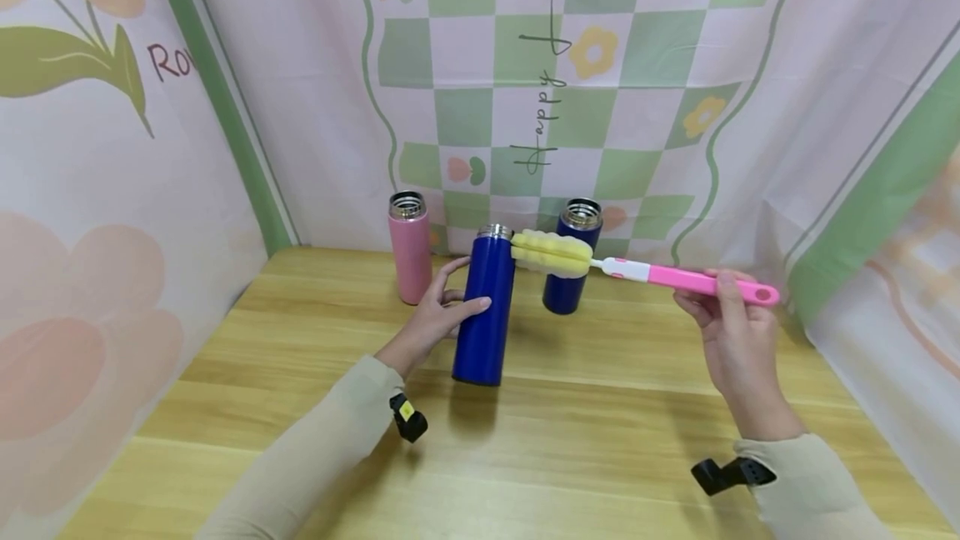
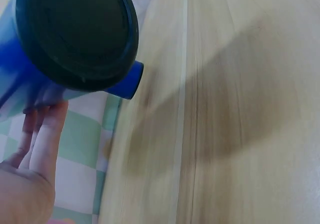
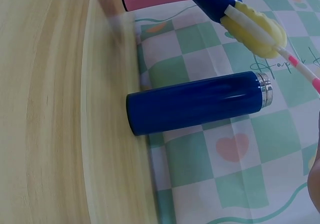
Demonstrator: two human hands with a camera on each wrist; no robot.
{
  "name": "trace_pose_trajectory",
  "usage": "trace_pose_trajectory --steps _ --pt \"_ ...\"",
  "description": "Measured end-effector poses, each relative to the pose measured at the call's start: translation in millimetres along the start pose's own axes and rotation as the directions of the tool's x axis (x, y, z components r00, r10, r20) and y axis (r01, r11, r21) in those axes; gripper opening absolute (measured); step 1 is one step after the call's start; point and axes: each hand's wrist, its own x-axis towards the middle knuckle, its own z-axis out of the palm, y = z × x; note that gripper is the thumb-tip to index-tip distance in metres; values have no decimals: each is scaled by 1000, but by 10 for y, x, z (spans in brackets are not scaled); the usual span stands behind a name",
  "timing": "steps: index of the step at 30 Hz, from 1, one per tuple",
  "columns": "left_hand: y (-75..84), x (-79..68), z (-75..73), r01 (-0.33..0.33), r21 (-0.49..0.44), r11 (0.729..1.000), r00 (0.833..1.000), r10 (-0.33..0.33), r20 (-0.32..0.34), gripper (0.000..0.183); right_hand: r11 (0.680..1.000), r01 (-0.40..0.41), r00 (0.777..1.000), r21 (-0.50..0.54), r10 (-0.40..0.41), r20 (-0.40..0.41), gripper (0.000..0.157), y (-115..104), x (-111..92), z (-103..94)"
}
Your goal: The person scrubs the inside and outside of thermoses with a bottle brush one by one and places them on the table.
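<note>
A blue thermos bottle (image 1: 485,311) is lifted off the table and slightly tilted, its steel-rimmed mouth uncapped. My left hand (image 1: 438,315) grips it round the side; its dark base (image 2: 82,31) faces the left wrist camera. My right hand (image 1: 738,332) holds a bottle brush (image 1: 678,277) by its pink handle, thumb on top. The brush's yellow sponge head (image 3: 255,31) is beside the upper end of the lifted bottle in the head view; whether they touch I cannot tell.
A pink thermos bottle (image 1: 411,252) stands uncapped at the back, left of the lifted one. Another uncapped blue thermos bottle (image 3: 195,104) stands at the back, partly behind the sponge in the head view. A patterned curtain (image 1: 525,65) hangs behind the wooden table (image 1: 585,440).
</note>
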Motion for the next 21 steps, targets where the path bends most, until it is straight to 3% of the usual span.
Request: trace_pose_trajectory --steps 14,21 --pt "7 50 -55 -74 -44 996 992 69 -107 74 997 -58 986 -54 65 155 24 6 -41 -14" --pt "40 45 -72 -81 -49 996 988 74 -136 69 991 -98 982 -87 111 156 24 13 -113 -30"
